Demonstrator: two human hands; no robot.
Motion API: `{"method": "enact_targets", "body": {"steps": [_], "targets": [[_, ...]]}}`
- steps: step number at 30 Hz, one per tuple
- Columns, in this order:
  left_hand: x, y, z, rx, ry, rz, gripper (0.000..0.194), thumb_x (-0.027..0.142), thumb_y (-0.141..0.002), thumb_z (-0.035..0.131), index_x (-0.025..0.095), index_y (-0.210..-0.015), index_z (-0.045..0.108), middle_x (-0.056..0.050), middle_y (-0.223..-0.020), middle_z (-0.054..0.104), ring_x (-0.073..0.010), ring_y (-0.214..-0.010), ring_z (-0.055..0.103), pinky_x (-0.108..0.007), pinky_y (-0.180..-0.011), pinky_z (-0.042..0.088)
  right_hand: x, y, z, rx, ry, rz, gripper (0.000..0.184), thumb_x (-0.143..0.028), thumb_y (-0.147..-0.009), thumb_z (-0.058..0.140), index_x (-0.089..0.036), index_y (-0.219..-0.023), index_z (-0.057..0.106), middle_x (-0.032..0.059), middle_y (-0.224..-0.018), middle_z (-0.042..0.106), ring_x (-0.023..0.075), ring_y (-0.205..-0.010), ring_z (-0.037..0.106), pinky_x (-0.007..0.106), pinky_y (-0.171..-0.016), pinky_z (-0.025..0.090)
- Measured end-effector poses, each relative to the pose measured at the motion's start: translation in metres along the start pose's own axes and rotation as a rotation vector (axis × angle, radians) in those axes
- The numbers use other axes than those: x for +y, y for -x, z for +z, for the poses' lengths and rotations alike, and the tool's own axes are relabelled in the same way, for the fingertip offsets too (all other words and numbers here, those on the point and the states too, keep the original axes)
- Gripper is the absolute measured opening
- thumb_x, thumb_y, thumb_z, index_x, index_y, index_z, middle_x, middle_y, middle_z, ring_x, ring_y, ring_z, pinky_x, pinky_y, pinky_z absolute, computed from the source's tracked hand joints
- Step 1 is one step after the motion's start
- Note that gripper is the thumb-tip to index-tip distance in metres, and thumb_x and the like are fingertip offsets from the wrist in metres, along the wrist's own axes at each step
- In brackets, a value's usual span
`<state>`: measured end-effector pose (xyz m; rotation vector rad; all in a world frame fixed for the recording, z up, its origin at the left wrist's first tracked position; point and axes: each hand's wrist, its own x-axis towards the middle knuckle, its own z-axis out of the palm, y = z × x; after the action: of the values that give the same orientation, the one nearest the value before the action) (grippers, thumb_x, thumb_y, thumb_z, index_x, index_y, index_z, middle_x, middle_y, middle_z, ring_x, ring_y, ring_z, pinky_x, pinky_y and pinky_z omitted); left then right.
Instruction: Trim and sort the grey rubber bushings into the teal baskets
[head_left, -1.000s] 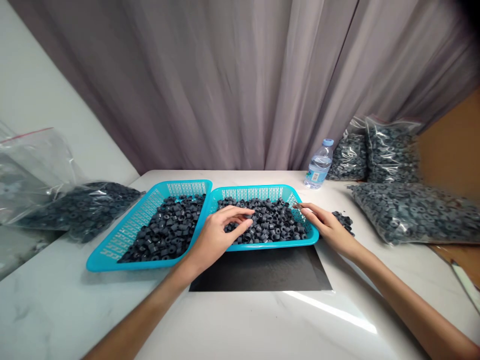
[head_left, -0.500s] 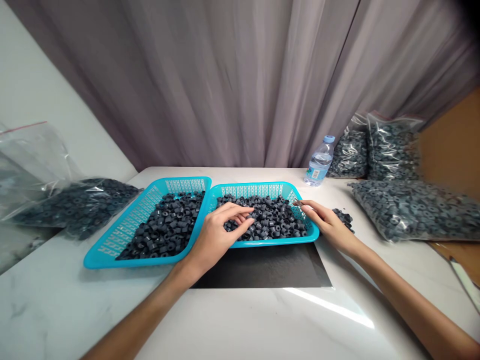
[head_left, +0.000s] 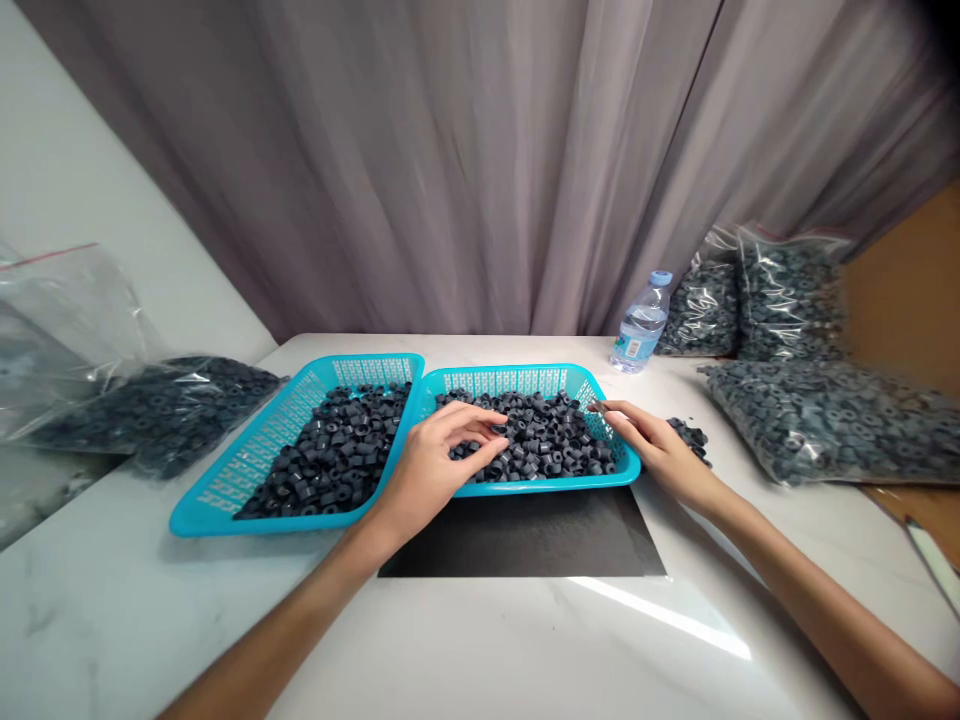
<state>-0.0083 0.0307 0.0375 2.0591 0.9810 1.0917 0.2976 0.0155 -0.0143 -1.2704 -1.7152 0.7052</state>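
Note:
My left hand (head_left: 444, 455) hovers over the near left part of the right blue basket (head_left: 525, 489), thumb and fingers curved with a gap between them. Small dark grey ring-like pieces (head_left: 540, 430) fill that basket. At its right rim is my right hand (head_left: 660, 450), thumb and index finger brought together. A small brownish tip shows at those fingers; whether it is a fingertip or a held piece is unclear. To the left stands a second blue basket (head_left: 247, 480), holding a heap of similar pieces (head_left: 341, 450).
A black mat (head_left: 525, 535) lies partly under the right basket. Loose pieces (head_left: 690, 440) lie beyond my right hand. A water bottle (head_left: 641, 325) stands behind, near filled clear bags (head_left: 832, 420). Another bag of pieces (head_left: 187, 400) lies at left. A grey curtain (head_left: 420, 180) hangs behind.
Hardly anything differs. Both hands keep nearly the same place and pose, and the whole view has shifted very slightly.

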Motion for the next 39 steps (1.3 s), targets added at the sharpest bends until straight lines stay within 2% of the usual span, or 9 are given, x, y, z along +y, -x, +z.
{"method": "enact_targets", "body": {"steps": [18,21,24,27,30,32,35,37,39], "targets": [[0.001,-0.006,-0.003,-0.019,0.145,-0.135,0.026,0.035,-0.082,0.078,0.019,-0.103,0.073,-0.004,-0.094,0.075,-0.018,-0.089,0.074,-0.032,-0.089,0.061,0.004,0.0,0.001,-0.006,0.004,0.002,0.046,-0.058,-0.101,0.045,-0.025,-0.128,0.064,0.0066,-0.135,0.066,0.0292,-0.122,0.061,0.04,-0.107,0.044],[0.002,-0.014,-0.023,0.051,0.021,-0.171,0.029,0.04,-0.084,0.075,0.018,-0.102,0.071,-0.005,-0.096,0.078,-0.0197,-0.092,0.075,-0.033,-0.091,0.061,0.006,0.0,0.002,0.0,-0.002,0.007,0.046,-0.058,-0.101,0.045,-0.025,-0.127,0.064,0.0071,-0.134,0.067,0.0296,-0.122,0.061,0.04,-0.106,0.044],[0.0,-0.023,-0.061,0.249,-0.446,-0.22,0.03,0.045,-0.088,0.067,0.019,-0.103,0.068,-0.004,-0.099,0.078,-0.0193,-0.092,0.075,-0.032,-0.089,0.06,0.005,-0.001,0.002,0.0,-0.011,0.007,0.046,-0.057,-0.101,0.046,-0.024,-0.127,0.064,0.0076,-0.134,0.067,0.0296,-0.121,0.061,0.041,-0.106,0.044],[-0.009,-0.025,-0.097,0.368,-0.683,-0.281,0.027,0.041,-0.089,0.062,0.015,-0.097,0.066,-0.01,-0.092,0.075,-0.0278,-0.09,0.073,-0.047,-0.092,0.056,0.002,-0.001,0.001,-0.004,-0.013,-0.002,0.046,-0.056,-0.102,0.045,-0.023,-0.127,0.064,0.0073,-0.134,0.066,0.0292,-0.121,0.061,0.04,-0.106,0.043],[-0.017,-0.021,-0.11,0.379,-0.877,-0.285,0.024,0.035,-0.086,0.063,0.014,-0.096,0.065,-0.015,-0.09,0.07,-0.0417,-0.101,0.066,-0.065,-0.094,0.047,0.0,-0.002,0.0,-0.009,-0.013,-0.007,0.045,-0.055,-0.102,0.045,-0.023,-0.127,0.064,0.0071,-0.135,0.066,0.0293,-0.123,0.06,0.041,-0.106,0.043],[-0.019,-0.02,-0.104,0.36,-0.959,-0.227,0.023,0.034,-0.088,0.06,0.015,-0.1,0.066,-0.017,-0.102,0.068,-0.0434,-0.115,0.058,-0.064,-0.102,0.042,-0.001,-0.002,0.0,-0.007,-0.013,-0.004,0.045,-0.055,-0.102,0.045,-0.023,-0.127,0.064,0.0073,-0.133,0.067,0.0298,-0.123,0.06,0.041,-0.105,0.044],[-0.012,-0.028,-0.078,0.271,-0.978,-0.065,0.021,0.035,-0.094,0.054,0.02,-0.1,0.067,-0.012,-0.109,0.067,-0.034,-0.116,0.056,-0.049,-0.106,0.042,-0.001,-0.002,0.001,-0.002,-0.012,-0.011,0.045,-0.055,-0.102,0.044,-0.023,-0.128,0.064,0.0072,-0.13,0.069,0.0299,-0.122,0.061,0.042,-0.105,0.044],[-0.004,-0.038,-0.056,0.1,-0.909,0.079,0.021,0.036,-0.097,0.053,0.021,-0.1,0.068,-0.008,-0.106,0.068,-0.0283,-0.106,0.06,-0.043,-0.1,0.046,-0.001,-0.003,0.001,0.003,-0.011,-0.02,0.045,-0.054,-0.102,0.044,-0.023,-0.127,0.065,0.0072,-0.129,0.069,0.0295,-0.121,0.062,0.042,-0.105,0.044],[0.004,-0.05,-0.034,-0.156,-0.814,0.192,0.021,0.036,-0.098,0.054,0.022,-0.104,0.068,-0.005,-0.104,0.069,-0.0244,-0.097,0.063,-0.04,-0.094,0.048,-0.001,-0.003,0.001,0.004,-0.005,-0.022,0.045,-0.055,-0.102,0.044,-0.023,-0.127,0.065,0.0072,-0.129,0.069,0.0294,-0.12,0.062,0.041,-0.105,0.044]]}}
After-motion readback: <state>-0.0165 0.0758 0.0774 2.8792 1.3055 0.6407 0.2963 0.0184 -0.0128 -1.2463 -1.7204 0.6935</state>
